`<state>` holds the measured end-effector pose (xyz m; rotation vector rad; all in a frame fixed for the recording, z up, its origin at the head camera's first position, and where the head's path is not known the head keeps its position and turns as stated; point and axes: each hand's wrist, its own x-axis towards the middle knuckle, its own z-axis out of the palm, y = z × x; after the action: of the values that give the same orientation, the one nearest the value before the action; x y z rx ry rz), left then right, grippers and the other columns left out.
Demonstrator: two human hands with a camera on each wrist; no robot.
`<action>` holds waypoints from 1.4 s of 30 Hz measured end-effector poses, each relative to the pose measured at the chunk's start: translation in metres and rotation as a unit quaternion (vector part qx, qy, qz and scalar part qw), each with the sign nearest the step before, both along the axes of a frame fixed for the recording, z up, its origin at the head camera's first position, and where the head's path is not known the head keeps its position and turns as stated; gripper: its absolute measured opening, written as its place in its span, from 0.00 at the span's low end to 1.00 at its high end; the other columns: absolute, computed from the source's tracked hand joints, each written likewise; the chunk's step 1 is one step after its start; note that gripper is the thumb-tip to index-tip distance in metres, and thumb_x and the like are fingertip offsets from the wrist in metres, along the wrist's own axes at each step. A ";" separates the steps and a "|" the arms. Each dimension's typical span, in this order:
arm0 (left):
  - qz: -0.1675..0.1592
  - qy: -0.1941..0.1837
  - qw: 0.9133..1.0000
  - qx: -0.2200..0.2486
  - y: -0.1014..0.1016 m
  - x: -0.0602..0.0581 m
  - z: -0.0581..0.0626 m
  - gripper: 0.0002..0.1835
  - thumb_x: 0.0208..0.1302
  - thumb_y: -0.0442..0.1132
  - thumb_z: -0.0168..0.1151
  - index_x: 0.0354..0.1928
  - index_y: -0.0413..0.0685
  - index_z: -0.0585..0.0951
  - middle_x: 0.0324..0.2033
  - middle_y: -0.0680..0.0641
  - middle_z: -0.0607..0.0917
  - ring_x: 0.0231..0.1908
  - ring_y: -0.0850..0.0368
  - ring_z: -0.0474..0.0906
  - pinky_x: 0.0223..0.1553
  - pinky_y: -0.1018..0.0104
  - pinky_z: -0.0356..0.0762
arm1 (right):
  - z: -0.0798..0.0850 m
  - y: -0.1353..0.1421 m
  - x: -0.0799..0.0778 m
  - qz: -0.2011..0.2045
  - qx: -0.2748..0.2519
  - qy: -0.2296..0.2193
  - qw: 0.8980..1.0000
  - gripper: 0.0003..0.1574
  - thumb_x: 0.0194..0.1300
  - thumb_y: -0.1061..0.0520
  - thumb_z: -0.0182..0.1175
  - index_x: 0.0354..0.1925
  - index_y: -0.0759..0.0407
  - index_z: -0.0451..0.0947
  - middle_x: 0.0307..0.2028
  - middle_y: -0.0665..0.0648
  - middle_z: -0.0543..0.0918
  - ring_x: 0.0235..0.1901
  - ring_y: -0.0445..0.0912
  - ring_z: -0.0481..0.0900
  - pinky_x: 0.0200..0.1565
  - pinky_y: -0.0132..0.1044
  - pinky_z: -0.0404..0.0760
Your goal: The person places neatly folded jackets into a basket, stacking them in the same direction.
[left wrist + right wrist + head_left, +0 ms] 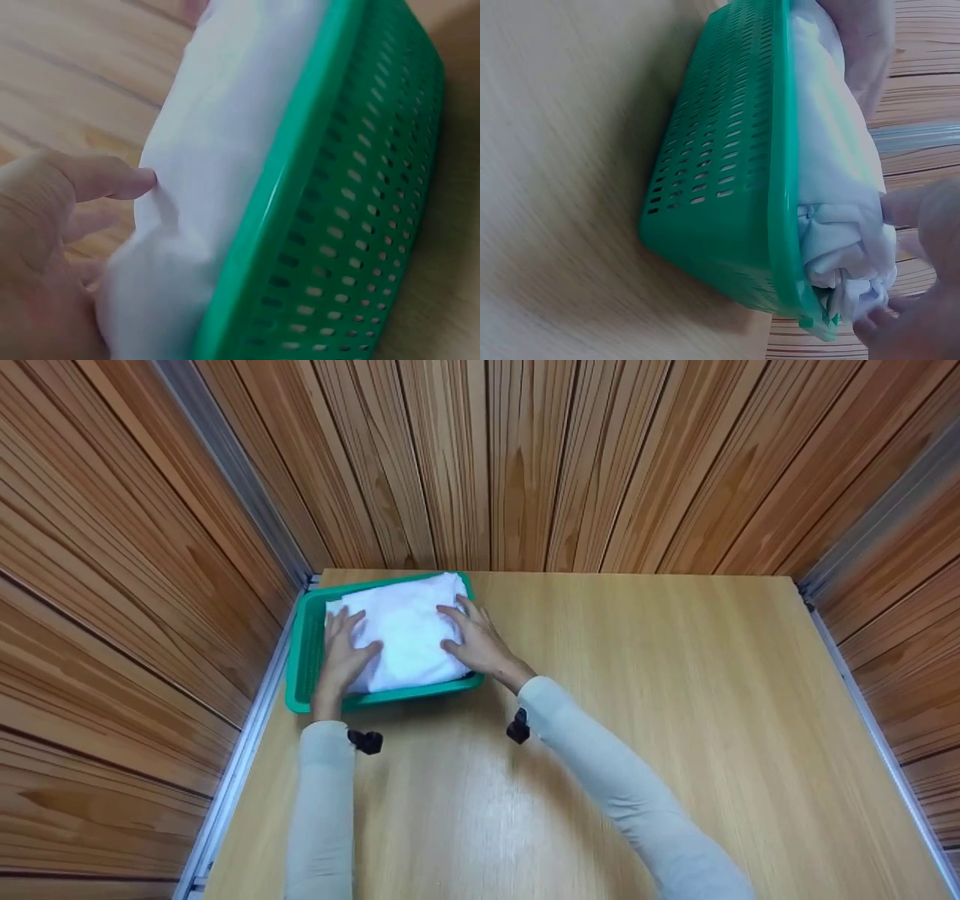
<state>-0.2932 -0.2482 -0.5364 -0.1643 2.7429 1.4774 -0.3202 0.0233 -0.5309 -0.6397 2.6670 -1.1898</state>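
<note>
A folded white cloth (409, 637) fills most of a green plastic basket (300, 660) at the table's back left and bulges above the rim. My left hand (345, 656) lies over the cloth's left side with its fingers and thumb spread. In the left wrist view, a fingertip touches the white fabric (217, 142). On the right side, my right hand (478, 641) rests on the cloth, fingers apart. The right wrist view shows its fingertips at the bunched folds (847, 255) of the cloth's end, beside the basket's corner.
The basket stands on a light wooden table (637, 697), close to the left metal rail (247, 750) and the plank back wall (517, 465). Its sides have rows of slots. A small black device sits at each wrist, below the sleeve cuffs.
</note>
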 end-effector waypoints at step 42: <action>-0.133 -0.013 0.977 -0.164 0.047 -0.004 -0.010 0.29 0.82 0.49 0.54 0.78 0.43 0.71 0.84 0.39 0.58 0.86 0.43 0.40 0.85 0.41 0.31 | -0.021 0.026 -0.005 0.071 0.078 0.031 0.994 0.29 0.85 0.47 0.53 0.76 0.53 0.72 0.80 0.59 0.69 0.83 0.55 0.57 0.82 0.58 0.57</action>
<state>-0.2969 -0.2014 -0.5467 0.1724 2.8289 0.9496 -0.3250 0.0497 -0.5523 -0.8362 2.6796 -0.9286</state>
